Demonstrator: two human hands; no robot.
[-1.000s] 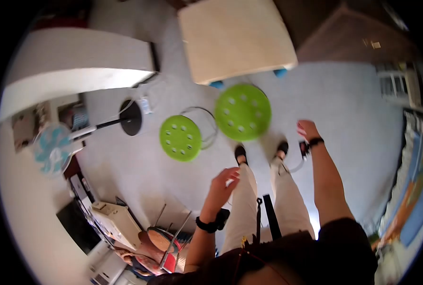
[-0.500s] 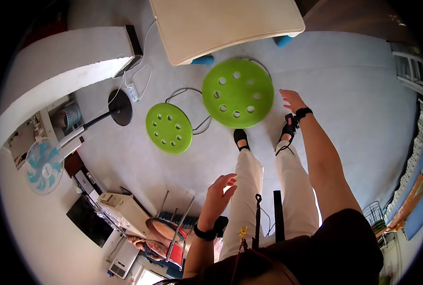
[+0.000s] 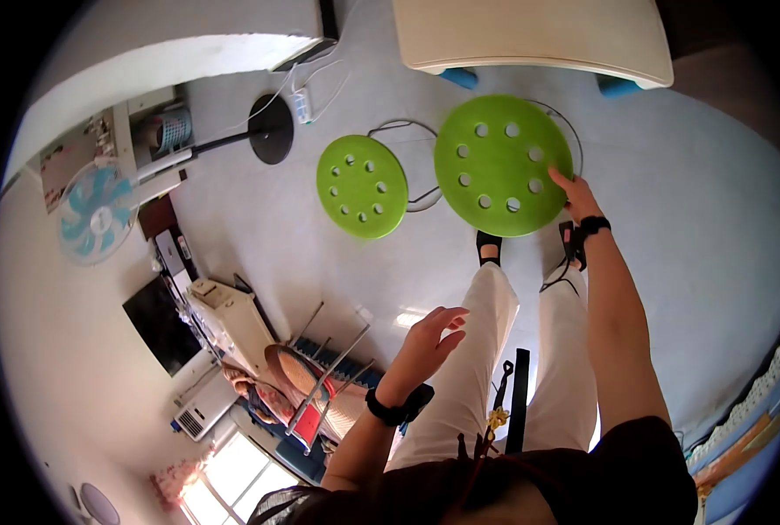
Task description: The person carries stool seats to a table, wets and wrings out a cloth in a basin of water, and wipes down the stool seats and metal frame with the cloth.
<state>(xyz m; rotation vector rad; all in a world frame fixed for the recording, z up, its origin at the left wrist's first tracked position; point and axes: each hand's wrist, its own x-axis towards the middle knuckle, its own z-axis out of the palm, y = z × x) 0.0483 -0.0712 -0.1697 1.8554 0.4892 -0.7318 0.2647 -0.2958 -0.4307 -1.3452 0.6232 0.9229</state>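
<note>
A round green stool (image 3: 502,164) with a ring of holes in its seat stands just beyond my feet. My right hand (image 3: 579,194) is at the right edge of this seat, thumb on top and the other fingers going under the rim. To its left is a smaller-looking green stool (image 3: 361,186), with a bent metal leg frame showing behind it. My left hand (image 3: 427,348) hangs in the air over my left thigh, open with loosely bent fingers and nothing in it. Both wrists wear black bands.
A cream table (image 3: 530,35) with blue feet stands beyond the stools. On the left are a standing fan (image 3: 99,219), its black round base (image 3: 270,129) and a white power strip (image 3: 302,107) with cords. Stacked stools with metal legs (image 3: 329,376) lie at lower left.
My right hand has moved onto the nearer stool's rim from beside it. My left hand stays raised and free. The view has turned, shifting the stools and table rightward.
</note>
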